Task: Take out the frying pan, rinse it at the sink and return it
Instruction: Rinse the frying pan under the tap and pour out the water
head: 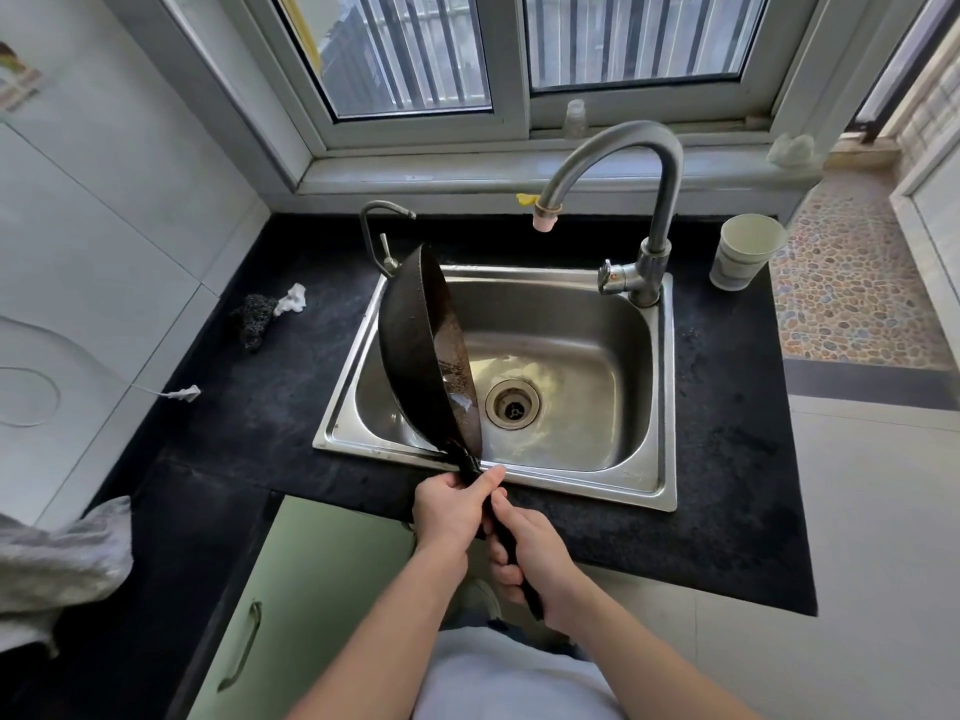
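The black frying pan [423, 350] stands tilted on its side over the left part of the steel sink [660, 387], its wet inside facing right toward the drain. Both hands grip its long black handle at the sink's front edge. My left hand [452, 511] holds the handle close to the pan. Just behind it, my right hand [530, 558] is wrapped around the handle's end. The tall tap [644, 168] arches over the sink with its spout to the pan's right; no water runs from it.
A dark scrubber [254, 319] and a white rag lie on the black counter [727, 433] left of the sink. A small second tap [382, 226] stands behind the pan. A paper cup [745, 252] sits at the back right. Green cabinet doors [291, 589] are below.
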The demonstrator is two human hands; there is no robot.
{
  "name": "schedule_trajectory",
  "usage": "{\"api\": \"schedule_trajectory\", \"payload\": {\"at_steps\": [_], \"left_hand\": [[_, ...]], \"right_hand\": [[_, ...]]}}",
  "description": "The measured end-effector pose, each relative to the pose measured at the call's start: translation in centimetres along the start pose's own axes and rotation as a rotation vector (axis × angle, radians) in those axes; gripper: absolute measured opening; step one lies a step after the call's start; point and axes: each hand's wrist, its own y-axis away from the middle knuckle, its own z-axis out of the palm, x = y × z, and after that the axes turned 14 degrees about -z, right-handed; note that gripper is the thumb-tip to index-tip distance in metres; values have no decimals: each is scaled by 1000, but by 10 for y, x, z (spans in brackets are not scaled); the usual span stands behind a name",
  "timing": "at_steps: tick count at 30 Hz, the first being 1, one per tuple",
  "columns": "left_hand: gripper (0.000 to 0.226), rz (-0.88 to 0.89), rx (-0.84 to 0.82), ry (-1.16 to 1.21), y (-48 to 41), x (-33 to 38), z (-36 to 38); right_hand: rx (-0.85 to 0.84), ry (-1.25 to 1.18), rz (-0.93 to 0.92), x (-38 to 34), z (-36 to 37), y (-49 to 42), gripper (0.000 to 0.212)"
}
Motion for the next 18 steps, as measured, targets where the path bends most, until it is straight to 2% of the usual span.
{"api": "schedule_trajectory", "payload": {"at_steps": [8, 18], "left_hand": [[32, 31, 46, -105, 1, 6, 4], [39, -1, 51, -133, -4, 7, 0]], "right_hand": [[10, -82, 31, -3, -4, -2, 41], [2, -53, 31, -4, -1, -4, 40]]}}
